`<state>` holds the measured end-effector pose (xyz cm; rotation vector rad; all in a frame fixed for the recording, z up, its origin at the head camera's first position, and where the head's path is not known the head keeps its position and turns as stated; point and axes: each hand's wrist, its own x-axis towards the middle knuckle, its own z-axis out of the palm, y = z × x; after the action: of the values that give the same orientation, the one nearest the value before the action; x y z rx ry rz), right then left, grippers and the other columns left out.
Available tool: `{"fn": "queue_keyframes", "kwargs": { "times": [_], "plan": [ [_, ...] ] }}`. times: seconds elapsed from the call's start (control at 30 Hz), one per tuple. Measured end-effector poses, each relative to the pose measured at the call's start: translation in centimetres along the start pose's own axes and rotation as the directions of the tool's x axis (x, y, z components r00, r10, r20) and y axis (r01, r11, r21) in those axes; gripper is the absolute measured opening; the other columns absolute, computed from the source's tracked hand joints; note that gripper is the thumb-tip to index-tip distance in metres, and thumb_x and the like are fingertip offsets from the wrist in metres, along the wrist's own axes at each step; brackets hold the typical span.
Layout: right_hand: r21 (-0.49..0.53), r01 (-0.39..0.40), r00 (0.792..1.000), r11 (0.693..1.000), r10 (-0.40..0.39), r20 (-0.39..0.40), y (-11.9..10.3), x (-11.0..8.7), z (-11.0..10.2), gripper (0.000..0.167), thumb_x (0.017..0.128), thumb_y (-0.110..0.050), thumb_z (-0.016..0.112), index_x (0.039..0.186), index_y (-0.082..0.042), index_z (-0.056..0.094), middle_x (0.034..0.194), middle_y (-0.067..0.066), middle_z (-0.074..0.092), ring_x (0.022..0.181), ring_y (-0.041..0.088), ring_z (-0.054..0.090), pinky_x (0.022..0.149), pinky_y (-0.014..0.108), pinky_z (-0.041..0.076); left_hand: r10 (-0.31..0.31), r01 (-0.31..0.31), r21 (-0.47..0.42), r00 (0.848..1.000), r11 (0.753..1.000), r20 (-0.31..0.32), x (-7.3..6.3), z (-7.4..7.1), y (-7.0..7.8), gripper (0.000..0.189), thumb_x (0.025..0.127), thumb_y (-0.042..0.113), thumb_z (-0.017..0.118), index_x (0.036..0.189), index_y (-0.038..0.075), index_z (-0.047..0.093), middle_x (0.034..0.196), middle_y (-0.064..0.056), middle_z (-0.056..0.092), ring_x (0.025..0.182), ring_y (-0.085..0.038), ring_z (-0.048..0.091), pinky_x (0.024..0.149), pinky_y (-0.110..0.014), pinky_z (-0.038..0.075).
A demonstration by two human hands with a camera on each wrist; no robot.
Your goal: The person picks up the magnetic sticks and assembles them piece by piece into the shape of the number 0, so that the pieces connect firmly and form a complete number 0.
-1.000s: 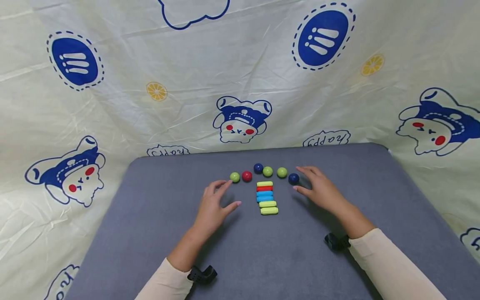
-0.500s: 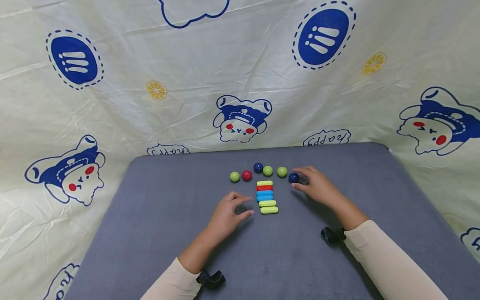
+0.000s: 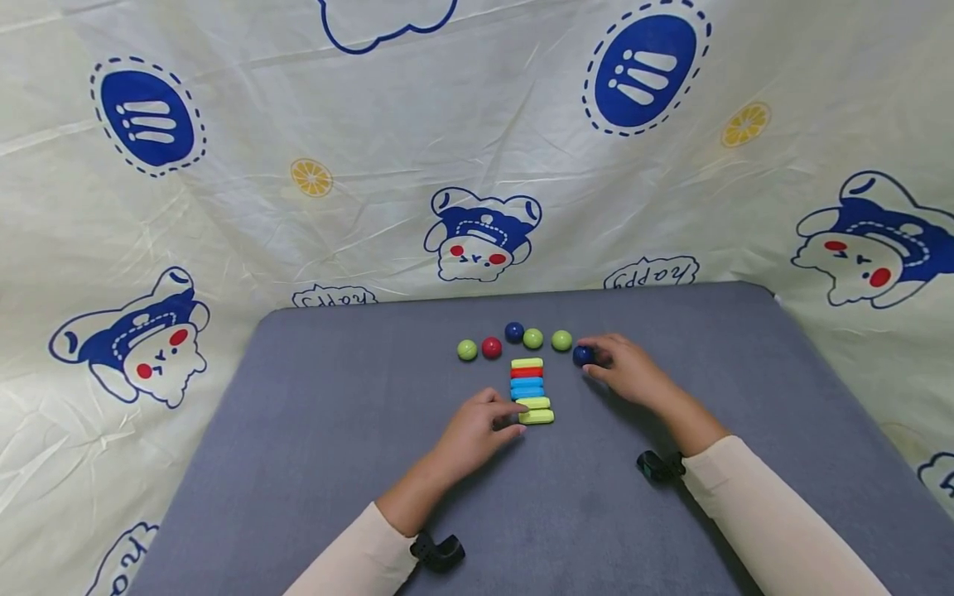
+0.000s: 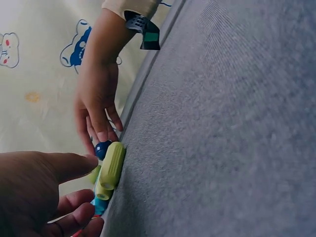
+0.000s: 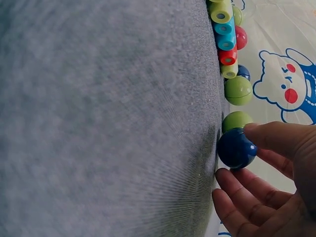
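My right hand (image 3: 633, 371) pinches a dark blue ball (image 3: 582, 356) at the right end of a loose row of balls. In the right wrist view its thumb lies on the blue ball (image 5: 236, 149), other fingers below. My left hand (image 3: 477, 432) reaches to the left end of the nearest yellow-green toy rod (image 3: 541, 417), index finger overlapping it, thumb in front. In the left wrist view a gap shows between the thumb and the curved fingers (image 4: 74, 201), beside that rod (image 4: 113, 165). Beyond it lie another yellow-green rod (image 3: 538, 403), two blue rods (image 3: 527, 387), a red rod (image 3: 527, 372) and a yellow-green one (image 3: 527, 362).
Behind the rods are a green ball (image 3: 466, 350), a red ball (image 3: 491, 348), a blue ball (image 3: 514, 333) and two more green balls (image 3: 562, 340). All rest on a grey cloth-covered table (image 3: 313, 397). A printed white curtain (image 3: 373, 223) hangs behind and beside it.
My left hand has moved from beside the leftmost green ball, right and nearer, to the nearest rod. My right hand's fingers have closed in on the blue ball, which has shifted slightly.
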<state>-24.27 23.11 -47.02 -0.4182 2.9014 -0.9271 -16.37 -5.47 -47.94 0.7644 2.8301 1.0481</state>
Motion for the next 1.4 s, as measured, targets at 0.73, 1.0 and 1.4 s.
{"fn": "queue_keyframes", "kwargs": {
  "times": [0.73,1.0,1.4],
  "plan": [
    [-0.011,0.055,0.998,0.998,-0.054,0.042,-1.0,-2.5,0.5,0.033,0.094,-0.011,0.07,0.127,-0.006,0.067,0.118,0.02,0.066,0.1,0.031,0.067,0.087,0.051,0.055,0.048,-0.042,0.205,0.999,0.978,-0.024,0.9,1.2,0.3,0.025,0.09,0.027,0.077,0.112,0.016,0.076,0.087,0.002,0.053,0.074,-0.008,0.044,0.062,-0.019,0.036],
    [0.043,0.049,0.993,0.998,-0.053,0.105,-2.1,-3.7,0.9,0.032,0.093,-0.015,0.073,0.124,-0.009,0.068,0.114,0.014,0.066,0.097,0.023,0.066,0.084,0.046,0.056,0.026,-0.022,0.22,1.0,0.975,-0.017,0.7,1.4,0.3,0.022,0.092,0.026,0.075,0.111,0.015,0.076,0.093,0.001,0.059,0.08,-0.011,0.052,0.069,-0.024,0.046],
    [0.116,0.06,0.985,0.991,-0.078,0.156,-2.9,-5.3,1.6,0.03,0.092,-0.021,0.075,0.121,-0.012,0.07,0.112,0.006,0.066,0.096,0.016,0.063,0.086,0.04,0.056,0.003,-0.002,0.024,0.999,1.0,-0.036,0.1,1.1,0.1,0.019,0.093,0.016,0.074,0.109,0.009,0.076,0.095,-0.003,0.067,0.081,-0.011,0.06,0.071,-0.02,0.05]
  ]
}}
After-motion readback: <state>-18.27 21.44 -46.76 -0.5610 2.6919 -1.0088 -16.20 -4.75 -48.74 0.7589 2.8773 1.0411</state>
